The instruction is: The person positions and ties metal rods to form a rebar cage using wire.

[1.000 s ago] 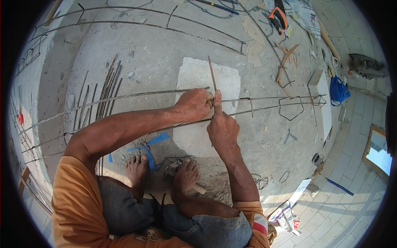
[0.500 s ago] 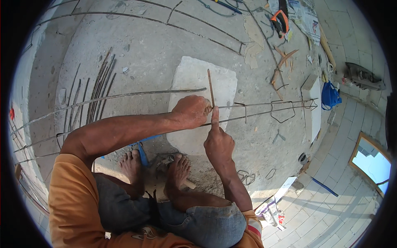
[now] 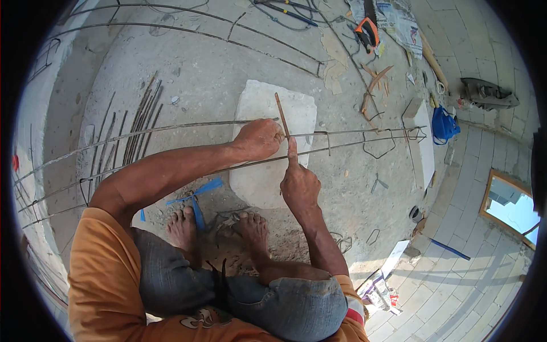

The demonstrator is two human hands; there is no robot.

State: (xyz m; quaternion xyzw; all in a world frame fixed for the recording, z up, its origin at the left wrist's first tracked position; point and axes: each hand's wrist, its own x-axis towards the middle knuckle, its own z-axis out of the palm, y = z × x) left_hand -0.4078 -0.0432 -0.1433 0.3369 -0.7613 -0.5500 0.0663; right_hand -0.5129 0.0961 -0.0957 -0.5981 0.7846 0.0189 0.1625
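Observation:
My left hand (image 3: 259, 138) is closed in a fist around a long thin steel bar (image 3: 319, 134), which comes out on its right side. Just right of it, my right hand (image 3: 301, 187) has its index finger stretched up against the lower end of a short rusty rod (image 3: 281, 111). Its other fingers are curled, and what they hold is hidden. The rod stands out beyond my hands, slightly tilted. Another long bar (image 3: 336, 147) passes beneath my hands. Bent wire stirrups (image 3: 380, 149) hang along the bars on the right. All this lies over a pale stone block (image 3: 256, 188).
Several loose rods (image 3: 142, 119) lie on the floor at left. A second bar frame (image 3: 228, 37) is at the far side. An orange-handled saw (image 3: 368, 33), pliers (image 3: 290, 12) and a blue bag (image 3: 444, 124) lie far right. A white block (image 3: 420, 154) props the bars' right end. Blue strips (image 3: 196, 199) lie by my feet.
The view has shifted slightly, so the bars and floor things at right sit further left. The rusty rod leans more to the left. Both hands keep nearly the same grip and place.

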